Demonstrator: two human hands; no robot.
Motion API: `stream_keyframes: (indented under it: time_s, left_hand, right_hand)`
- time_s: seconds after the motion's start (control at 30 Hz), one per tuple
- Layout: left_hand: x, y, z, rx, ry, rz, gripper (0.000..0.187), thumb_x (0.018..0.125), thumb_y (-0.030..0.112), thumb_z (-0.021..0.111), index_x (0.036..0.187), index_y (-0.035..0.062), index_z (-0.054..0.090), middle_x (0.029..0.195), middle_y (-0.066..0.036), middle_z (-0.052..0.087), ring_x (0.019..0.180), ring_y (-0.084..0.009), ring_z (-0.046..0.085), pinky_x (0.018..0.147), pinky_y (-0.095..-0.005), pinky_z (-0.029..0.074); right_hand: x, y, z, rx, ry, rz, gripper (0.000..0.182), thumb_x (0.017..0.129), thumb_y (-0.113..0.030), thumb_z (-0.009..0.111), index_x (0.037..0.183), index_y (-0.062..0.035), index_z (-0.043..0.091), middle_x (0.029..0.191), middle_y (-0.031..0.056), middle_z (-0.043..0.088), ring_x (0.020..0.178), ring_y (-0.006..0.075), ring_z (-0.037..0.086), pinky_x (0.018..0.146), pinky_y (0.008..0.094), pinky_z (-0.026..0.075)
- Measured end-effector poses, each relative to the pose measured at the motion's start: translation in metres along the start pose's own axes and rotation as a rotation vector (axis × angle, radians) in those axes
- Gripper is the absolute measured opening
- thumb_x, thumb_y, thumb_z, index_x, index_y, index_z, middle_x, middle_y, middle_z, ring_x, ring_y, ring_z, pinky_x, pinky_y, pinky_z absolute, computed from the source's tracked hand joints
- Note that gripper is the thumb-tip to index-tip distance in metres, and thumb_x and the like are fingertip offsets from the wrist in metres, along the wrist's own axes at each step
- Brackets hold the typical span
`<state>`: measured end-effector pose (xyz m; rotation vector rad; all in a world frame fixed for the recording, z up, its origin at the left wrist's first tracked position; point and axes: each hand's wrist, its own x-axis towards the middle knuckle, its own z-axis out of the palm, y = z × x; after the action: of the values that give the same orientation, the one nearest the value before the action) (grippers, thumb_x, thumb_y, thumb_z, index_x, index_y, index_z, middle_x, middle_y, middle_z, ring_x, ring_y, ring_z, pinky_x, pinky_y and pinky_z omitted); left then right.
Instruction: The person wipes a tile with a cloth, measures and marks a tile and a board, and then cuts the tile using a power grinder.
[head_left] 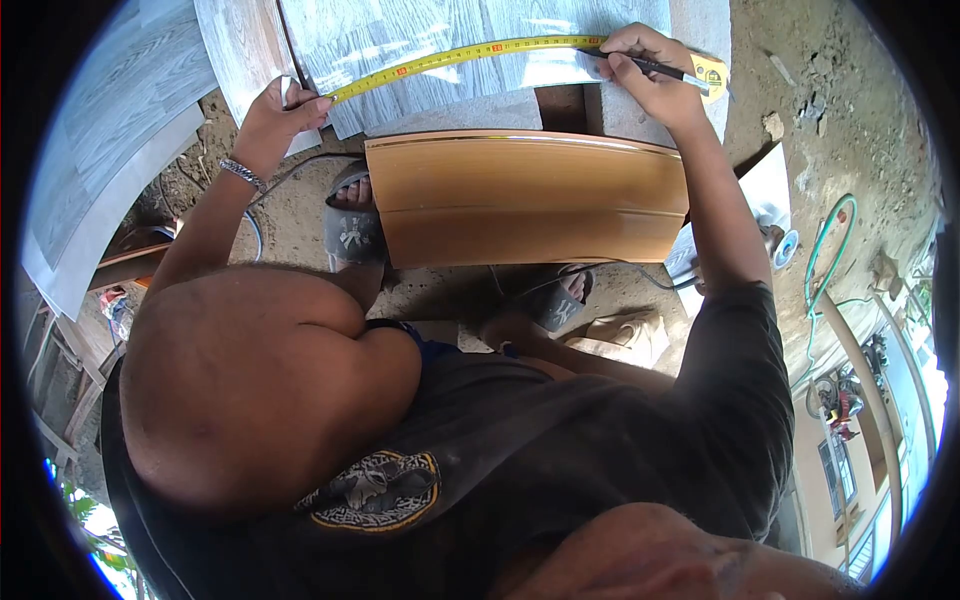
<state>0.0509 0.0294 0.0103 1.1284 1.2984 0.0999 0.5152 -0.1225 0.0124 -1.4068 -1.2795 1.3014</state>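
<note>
A yellow tape measure point(455, 56) stretches across a grey wood-patterned panel point(390, 30), bowing slightly along its length. At its left end, my left hand point(277, 122) is closed with fingers and thumb pinching the tape near the panel's edge. My right hand point(655, 80) is closed around a dark pen point(655, 66), its tip right at the tape's edge. Just beyond that hand, the yellow tape case point(714, 76) lies partly hidden behind the fingers and pen.
A brown wood-coloured panel point(530, 205) lies in front of my sandaled feet. More grey panels point(120, 150) lean at the left. Dark cables point(625, 265) run along the dirt ground, and a green hose point(812, 290) curls at the right. A power tool with a disc point(786, 246) sits near my right arm.
</note>
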Motion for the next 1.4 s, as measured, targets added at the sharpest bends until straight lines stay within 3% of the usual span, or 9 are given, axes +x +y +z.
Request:
stream_keyframes:
  time_s: [0.17, 0.27, 0.53, 0.93, 1.03, 1.23, 1.3, 1.4]
  left_hand:
    - [-0.004, 0.006, 0.003, -0.009, 0.005, -0.015, 0.033, 0.089, 0.011, 0.079, 0.1, 0.0022, 0.048, 0.105, -0.012, 0.065, 0.095, -0.0179, 0.068, 0.089, -0.0312, 0.06]
    - [-0.001, 0.0, 0.0, -0.033, -0.004, -0.002, 0.034, 0.09, 0.009, 0.077, 0.096, 0.0041, 0.045, 0.105, -0.013, 0.065, 0.097, -0.0187, 0.068, 0.09, -0.0319, 0.061]
    - [-0.006, 0.007, 0.003, -0.069, -0.019, -0.014, 0.03, 0.09, 0.008, 0.077, 0.099, 0.0052, 0.048, 0.107, -0.012, 0.065, 0.098, -0.018, 0.067, 0.089, -0.0332, 0.06]
    - [-0.005, 0.006, 0.004, -0.079, 0.005, -0.018, 0.033, 0.091, 0.005, 0.075, 0.091, 0.0092, 0.042, 0.102, -0.009, 0.061, 0.096, -0.0178, 0.066, 0.086, -0.0322, 0.06]
    - [-0.004, 0.004, 0.003, -0.088, 0.002, -0.015, 0.033, 0.091, 0.006, 0.075, 0.092, 0.0088, 0.043, 0.102, -0.009, 0.061, 0.096, -0.0175, 0.066, 0.086, -0.0321, 0.06]
    - [-0.005, 0.006, 0.003, -0.082, -0.011, -0.016, 0.032, 0.09, 0.006, 0.076, 0.092, 0.0079, 0.043, 0.102, -0.01, 0.061, 0.095, -0.0169, 0.066, 0.086, -0.0323, 0.06]
    - [-0.006, 0.007, 0.004, -0.084, -0.011, -0.012, 0.032, 0.091, 0.005, 0.075, 0.092, 0.0078, 0.043, 0.101, -0.01, 0.062, 0.094, -0.0171, 0.066, 0.086, -0.0325, 0.06]
    - [-0.005, 0.005, 0.002, -0.085, -0.018, -0.014, 0.032, 0.091, 0.005, 0.075, 0.093, 0.0078, 0.043, 0.102, -0.011, 0.062, 0.095, -0.0177, 0.066, 0.086, -0.0328, 0.061]
  right_hand:
    - [-0.002, 0.002, 0.003, -0.357, 0.075, -0.224, 0.012, 0.09, -0.01, 0.076, 0.09, -0.005, 0.065, 0.077, -0.0011, 0.068, 0.067, 0.0042, 0.059, 0.062, 0.0218, 0.049]
    - [-0.001, -0.006, 0.007, -0.407, 0.096, -0.183, 0.013, 0.089, -0.011, 0.077, 0.086, -0.0049, 0.065, 0.074, -0.0013, 0.067, 0.067, 0.0034, 0.059, 0.061, 0.0218, 0.049]
    - [0.001, -0.013, 0.01, -0.398, 0.084, -0.19, 0.014, 0.09, -0.011, 0.075, 0.084, -0.0036, 0.065, 0.073, -0.0002, 0.068, 0.066, 0.0032, 0.059, 0.06, 0.0217, 0.049]
    - [0.001, -0.018, 0.011, -0.348, 0.063, -0.15, 0.015, 0.088, -0.009, 0.074, 0.081, -0.0033, 0.062, 0.072, 0.0008, 0.066, 0.066, 0.0044, 0.057, 0.062, 0.0235, 0.048]
    - [0.002, -0.013, 0.011, -0.362, 0.069, -0.237, 0.013, 0.09, -0.008, 0.074, 0.084, -0.0038, 0.063, 0.069, -0.0019, 0.063, 0.061, 0.0023, 0.051, 0.055, 0.0224, 0.043]
    - [0.001, -0.016, 0.011, -0.374, 0.067, -0.225, 0.013, 0.09, -0.009, 0.074, 0.084, -0.0037, 0.063, 0.07, -0.0019, 0.063, 0.061, 0.0023, 0.051, 0.055, 0.0224, 0.043]
    - [0.001, -0.021, 0.012, -0.343, 0.063, -0.148, 0.013, 0.087, -0.009, 0.073, 0.081, -0.0026, 0.063, 0.073, 0.0022, 0.068, 0.066, 0.0058, 0.059, 0.063, 0.024, 0.05]
    - [0.001, -0.018, 0.01, -0.369, 0.058, -0.151, 0.013, 0.087, -0.008, 0.073, 0.081, -0.0026, 0.063, 0.073, 0.0021, 0.068, 0.066, 0.0055, 0.059, 0.063, 0.0242, 0.05]
